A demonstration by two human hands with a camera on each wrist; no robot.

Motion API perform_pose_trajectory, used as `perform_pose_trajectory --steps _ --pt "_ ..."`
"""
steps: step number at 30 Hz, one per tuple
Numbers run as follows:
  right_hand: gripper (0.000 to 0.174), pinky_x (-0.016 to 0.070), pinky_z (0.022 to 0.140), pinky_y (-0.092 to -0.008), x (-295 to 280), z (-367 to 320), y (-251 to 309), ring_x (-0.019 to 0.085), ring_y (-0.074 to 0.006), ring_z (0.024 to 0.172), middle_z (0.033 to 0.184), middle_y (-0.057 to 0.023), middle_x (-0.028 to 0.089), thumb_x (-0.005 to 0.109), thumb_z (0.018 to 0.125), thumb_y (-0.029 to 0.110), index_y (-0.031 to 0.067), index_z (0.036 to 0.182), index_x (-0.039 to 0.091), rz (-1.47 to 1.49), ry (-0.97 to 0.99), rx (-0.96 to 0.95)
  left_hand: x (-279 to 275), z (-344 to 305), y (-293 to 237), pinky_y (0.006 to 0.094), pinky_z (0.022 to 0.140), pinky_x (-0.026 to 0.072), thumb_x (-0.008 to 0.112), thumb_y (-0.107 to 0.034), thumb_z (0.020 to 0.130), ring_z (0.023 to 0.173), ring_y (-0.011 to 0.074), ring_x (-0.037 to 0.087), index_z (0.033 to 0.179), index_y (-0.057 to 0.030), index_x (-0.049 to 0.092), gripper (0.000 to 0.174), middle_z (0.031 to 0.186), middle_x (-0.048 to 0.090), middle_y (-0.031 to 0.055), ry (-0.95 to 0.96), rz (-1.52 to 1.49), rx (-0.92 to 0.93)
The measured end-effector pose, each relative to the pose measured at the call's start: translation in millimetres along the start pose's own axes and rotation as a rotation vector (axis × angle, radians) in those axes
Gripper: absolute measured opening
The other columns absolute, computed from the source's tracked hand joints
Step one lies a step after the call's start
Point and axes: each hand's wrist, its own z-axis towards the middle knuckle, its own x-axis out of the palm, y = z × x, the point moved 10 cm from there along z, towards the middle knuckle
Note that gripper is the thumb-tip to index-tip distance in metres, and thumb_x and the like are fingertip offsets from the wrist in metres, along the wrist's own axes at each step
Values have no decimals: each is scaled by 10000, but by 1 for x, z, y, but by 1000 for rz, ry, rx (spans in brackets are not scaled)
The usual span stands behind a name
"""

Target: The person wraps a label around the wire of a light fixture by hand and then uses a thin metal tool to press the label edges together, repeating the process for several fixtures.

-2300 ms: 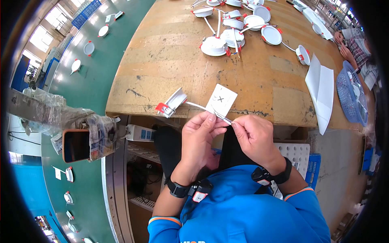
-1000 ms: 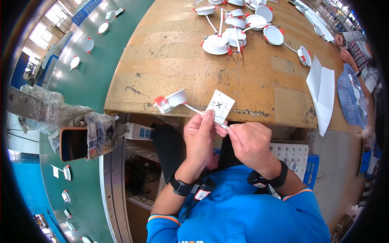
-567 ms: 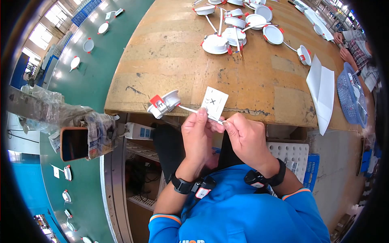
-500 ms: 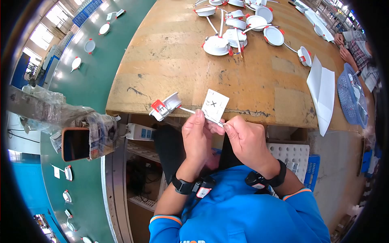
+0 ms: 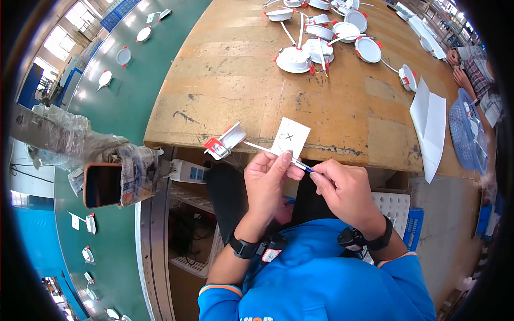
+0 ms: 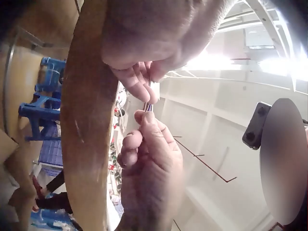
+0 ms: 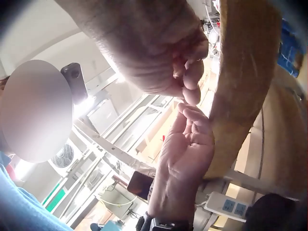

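A white round downlight (image 5: pixel 234 137) with red-tabbed spring clips hangs at the table's front edge, left of my hands. Its white cable (image 5: pixel 258 146) runs into my left hand (image 5: pixel 265 182), which pinches it between thumb and fingers. A white card (image 5: pixel 292 136) marked with an X stands up behind that thumb. Thin wires (image 5: pixel 305 167), one of them blue, come out of the cable end. My right hand (image 5: pixel 349 193) pinches their tips between thumb and forefinger. In the left wrist view the wires (image 6: pixel 148 107) bridge the small space between both hands' fingertips.
More white downlights (image 5: pixel 293 60) lie grouped at the table's far side. White paper (image 5: pixel 427 131) and a blue basket (image 5: pixel 467 134) are at the right. A green conveyor (image 5: pixel 120 101) carries downlights on the left, beside a wrapped bar with a phone (image 5: pixel 103 185). Another person's hands (image 5: pixel 455 64) are far right.
My right hand has shifted right, away from the left, and coloured wires now show between them. The downlight has turned a little. The left hand keeps its pinch on the cable.
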Motion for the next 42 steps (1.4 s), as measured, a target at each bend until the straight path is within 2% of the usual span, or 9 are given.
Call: perform_pose_trajectory --steps 5,10,16,20,21,26,29,32,42 --pt "79 425 457 -349 -6 -3 7 565 -275 519 578 -117 546 626 758 70 44 772 553 10 -19 -43 3 -3 2 244 534 480 569 -78 850 552 148 591 846 7 561 85 704 620 113 -8 2 -52" --pt "87 397 428 -345 -10 -7 24 525 -257 469 531 -95 495 620 756 57 45 746 535 -161 -122 -165 8 -8 12 250 537 481 554 -87 861 558 150 592 836 0 564 91 724 624 127 35 -83 -106" --pt "93 385 421 -334 -1 -6 25 509 -243 451 512 -81 474 611 761 56 50 731 522 -196 -208 -237 6 -5 1 253 563 488 525 -114 882 567 153 595 839 1 570 131 761 630 146 -9 -35 -38" --pt "56 404 439 -340 3 0 26 529 -250 473 539 -95 512 598 770 57 39 765 545 -176 -131 -274 -2 -2 -1 258 570 495 529 -144 882 578 158 600 844 -4 577 153 765 631 148 -12 -82 -128" --pt "53 412 449 -341 2 0 21 538 -255 485 555 -103 527 598 771 59 35 801 561 -140 -117 -245 -9 0 -3 248 526 473 554 -156 870 552 150 582 836 -11 581 151 727 622 120 -67 -93 -91" --pt "210 444 491 -347 9 4 10 573 -277 545 636 -133 583 596 774 70 27 979 607 -17 61 -116 -13 2 -10 206 419 372 591 -128 842 482 107 503 812 -27 581 106 664 577 52 -101 24 -98" --pt "249 442 486 -346 8 5 19 575 -277 550 660 -135 594 595 772 61 35 1019 607 -7 85 -159 -13 4 -10 194 408 346 594 -102 833 467 95 478 795 -33 588 78 668 572 45 -85 17 -105" --pt "228 446 489 -343 8 6 17 585 -277 567 697 -134 611 597 768 49 30 995 613 -3 119 -229 -14 6 -12 187 415 340 596 -85 825 463 91 464 772 -40 594 70 673 569 38 -77 12 -70" --pt "226 452 495 -328 10 11 6 593 -276 581 695 -136 612 596 774 60 59 998 626 76 249 -226 -11 4 -6 194 451 383 596 -85 819 469 102 486 759 -39 598 76 687 583 47 -87 -19 -118"
